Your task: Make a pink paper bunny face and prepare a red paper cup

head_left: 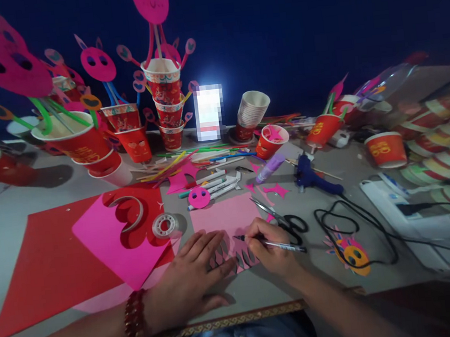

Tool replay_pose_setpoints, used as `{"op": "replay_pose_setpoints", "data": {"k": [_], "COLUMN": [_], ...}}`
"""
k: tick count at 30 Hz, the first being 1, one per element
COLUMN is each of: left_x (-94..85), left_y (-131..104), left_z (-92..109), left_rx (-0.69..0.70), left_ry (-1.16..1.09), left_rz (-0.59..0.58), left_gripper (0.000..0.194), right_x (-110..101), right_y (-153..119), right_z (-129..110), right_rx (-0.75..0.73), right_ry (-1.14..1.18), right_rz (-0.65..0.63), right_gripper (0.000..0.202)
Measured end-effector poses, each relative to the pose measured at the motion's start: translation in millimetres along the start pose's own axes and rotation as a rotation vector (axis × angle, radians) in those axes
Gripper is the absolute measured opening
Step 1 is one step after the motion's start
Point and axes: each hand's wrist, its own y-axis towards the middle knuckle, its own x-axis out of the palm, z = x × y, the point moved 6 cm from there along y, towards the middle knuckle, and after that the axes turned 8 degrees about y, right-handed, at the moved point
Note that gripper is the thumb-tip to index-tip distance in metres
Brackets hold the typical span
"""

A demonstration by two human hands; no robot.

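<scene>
My right hand grips a pen, its tip over a light pink sheet of paper. Several narrow pointed holes run along the sheet's near edge. Flat on that same paper lies my left hand, fingers spread, a dark red bead bracelet on the wrist. Just beyond my right hand are black-handled scissors, partly resting over the sheet. A round pink paper face touches the sheet's far edge. Left of it sits a roll of clear tape.
Red paper and bright pink paper with round cutouts spread at left. Decorated paper cups stand along the back, around a lit phone. A blue glue gun trails its black cord at right, near a white box.
</scene>
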Motion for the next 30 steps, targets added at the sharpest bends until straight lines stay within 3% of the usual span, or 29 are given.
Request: {"op": "replay_pose_setpoints", "data": {"k": [30], "left_x": [-4.0], "left_y": [1.8], "left_z": [1.5], "left_rx": [-0.003], "left_ry": [0.006], "left_rz": [0.005], "left_gripper": [0.069], "right_x": [0.9], "right_y": [2.2], "right_z": [-6.3], "right_rx": [-0.016], "right_ry": [-0.015], "right_rz": [-0.018], "right_gripper": [0.018]}}
